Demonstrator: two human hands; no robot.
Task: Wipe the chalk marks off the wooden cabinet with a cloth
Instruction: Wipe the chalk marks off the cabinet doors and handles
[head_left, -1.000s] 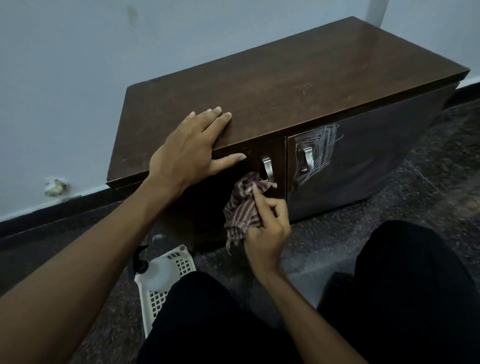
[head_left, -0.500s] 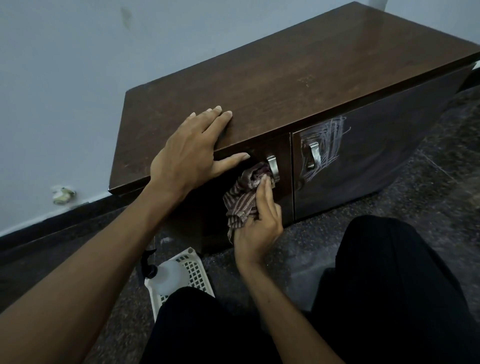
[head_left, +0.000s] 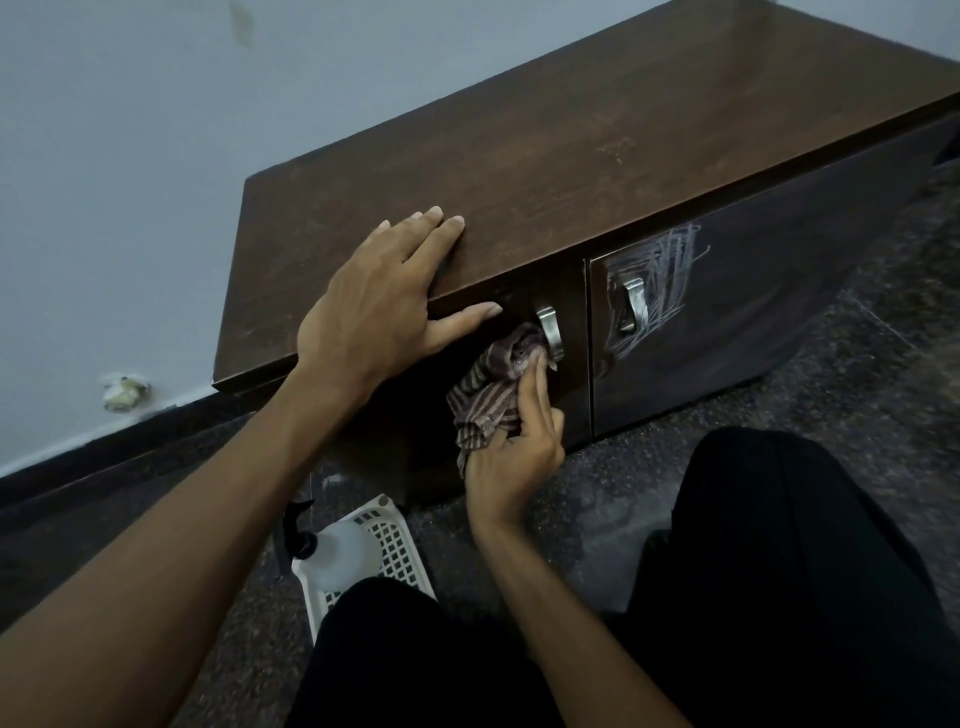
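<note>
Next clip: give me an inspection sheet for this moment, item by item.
Surface: cabinet top, dark wood, faintly scuffed.
Job's things: chalk marks scribbled on the right door around the right handle; striped cloth pressed to the left door beside the left handle.
Clutter: white basket on the floor holding a bottle.
Grippers: left hand flat on the top's front edge; right hand grips the cloth.
Cables: nothing seen.
Surroundings: pale wall, dark speckled floor.
</note>
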